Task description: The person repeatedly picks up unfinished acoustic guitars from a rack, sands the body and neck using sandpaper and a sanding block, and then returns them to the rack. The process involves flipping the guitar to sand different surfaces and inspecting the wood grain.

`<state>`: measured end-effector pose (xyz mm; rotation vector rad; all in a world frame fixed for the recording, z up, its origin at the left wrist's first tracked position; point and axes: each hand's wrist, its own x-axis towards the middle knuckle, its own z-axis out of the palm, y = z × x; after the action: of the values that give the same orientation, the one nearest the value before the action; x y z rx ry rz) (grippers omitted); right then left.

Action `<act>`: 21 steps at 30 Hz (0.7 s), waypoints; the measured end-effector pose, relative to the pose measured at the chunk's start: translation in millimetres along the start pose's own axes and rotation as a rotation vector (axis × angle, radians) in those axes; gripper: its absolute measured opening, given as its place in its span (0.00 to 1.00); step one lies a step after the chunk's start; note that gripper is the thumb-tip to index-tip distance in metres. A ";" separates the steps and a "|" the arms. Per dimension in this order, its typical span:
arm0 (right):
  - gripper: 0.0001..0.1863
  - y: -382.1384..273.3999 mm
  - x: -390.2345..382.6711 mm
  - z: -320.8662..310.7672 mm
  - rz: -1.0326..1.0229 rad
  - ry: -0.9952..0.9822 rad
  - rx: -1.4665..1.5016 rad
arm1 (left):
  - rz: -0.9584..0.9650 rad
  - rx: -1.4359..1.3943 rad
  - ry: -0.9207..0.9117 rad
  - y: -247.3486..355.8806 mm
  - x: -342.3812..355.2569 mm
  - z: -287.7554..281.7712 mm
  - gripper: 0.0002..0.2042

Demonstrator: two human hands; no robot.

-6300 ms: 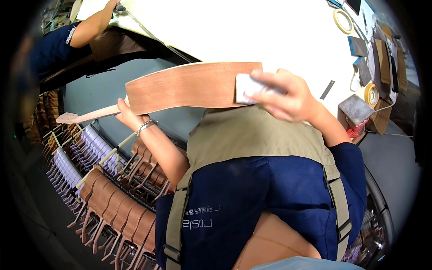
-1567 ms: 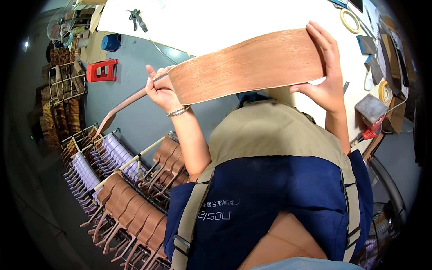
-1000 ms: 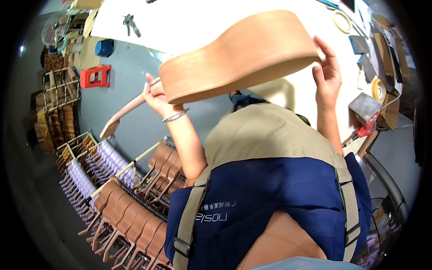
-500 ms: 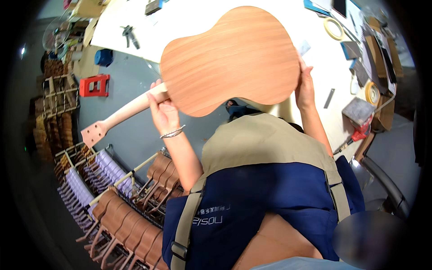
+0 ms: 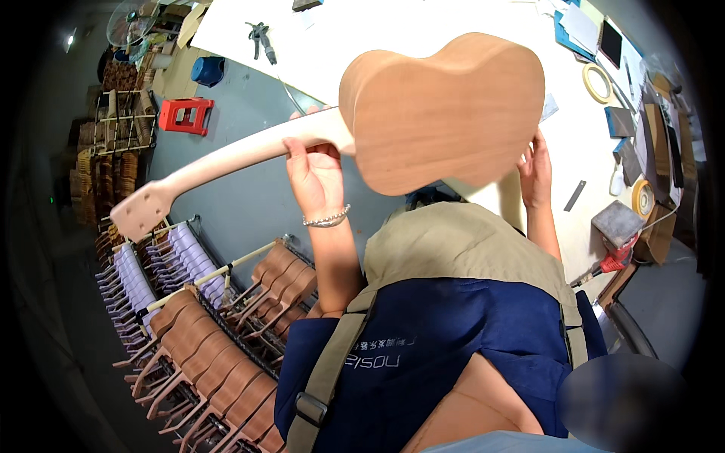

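An unfinished wooden ukulele (image 5: 445, 113) is held up before me over the table edge, its flat back toward me and one curved side showing. Its pale neck slants down to the left, ending in a headstock with peg holes. My left hand (image 5: 319, 177) is closed around the neck near the heel, thumb in front and some fingers hidden behind. At the body's lower right edge, my right hand (image 5: 536, 177) grips the rim, its fingers partly behind the wood.
On the pale table (image 5: 483, 15) lie an air blow gun (image 5: 261, 42), a tape roll (image 5: 597, 83), sanding blocks and a metal strip (image 5: 575, 195). A red stool (image 5: 186, 115) and blue tub (image 5: 208, 71) stand on the floor. Racks of brown instrument bodies (image 5: 211, 340) are at lower left.
The ukulele has tilted, so its side now shows along with the back. My left hand sits slightly farther from the body on the neck. The whole view has shifted, with surroundings farther right.
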<state>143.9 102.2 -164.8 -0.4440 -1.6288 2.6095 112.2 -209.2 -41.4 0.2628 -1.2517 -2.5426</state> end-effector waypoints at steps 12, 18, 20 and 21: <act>0.52 -61.5 14.4 14.3 -0.649 -0.274 -0.839 | 0.186 -0.012 -0.185 1.4 -0.8 31.2 0.08; 0.44 -77.4 5.8 36.7 -0.806 -0.382 -1.100 | 0.180 0.018 -0.180 -2.7 -6.1 48.7 0.12; 0.44 -76.8 1.6 48.7 -0.840 -0.382 -1.153 | 0.167 0.044 -0.219 -4.2 -5.2 49.1 0.12; 0.44 -76.9 1.3 53.2 -0.856 -0.380 -1.180 | 0.167 0.052 -0.222 -4.4 -4.0 48.4 0.12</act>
<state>119.6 90.5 -75.3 0.6678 -2.5277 0.9923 101.2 -169.4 -15.5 -0.1125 -1.3573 -2.4493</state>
